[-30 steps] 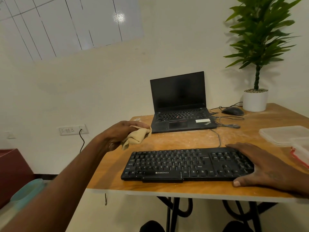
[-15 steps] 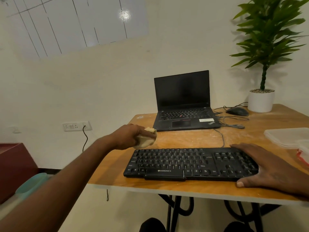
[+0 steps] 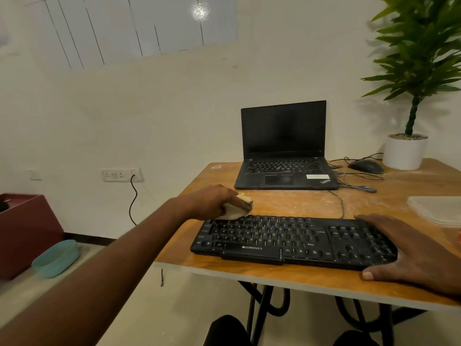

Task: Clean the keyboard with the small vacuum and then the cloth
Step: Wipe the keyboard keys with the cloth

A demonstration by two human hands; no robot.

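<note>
We are gripping a bunched tan cloth point(image 3: 235, 207) in our left hand point(image 3: 214, 201), touching the black keyboard's point(image 3: 287, 239) far left corner near the table's point(image 3: 287, 278) front edge. Our right hand point(image 3: 409, 248) is resting flat, fingers straight, on its right end.

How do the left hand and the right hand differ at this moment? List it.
The left hand grips a bunched beige cloth at the far left corner of the keyboard; the right hand holds nothing. The left hand's fingers curl round the cloth; the right hand's fingers lie flat over the keyboard's right end. Both hands are at the keyboard, one at each end.
</note>
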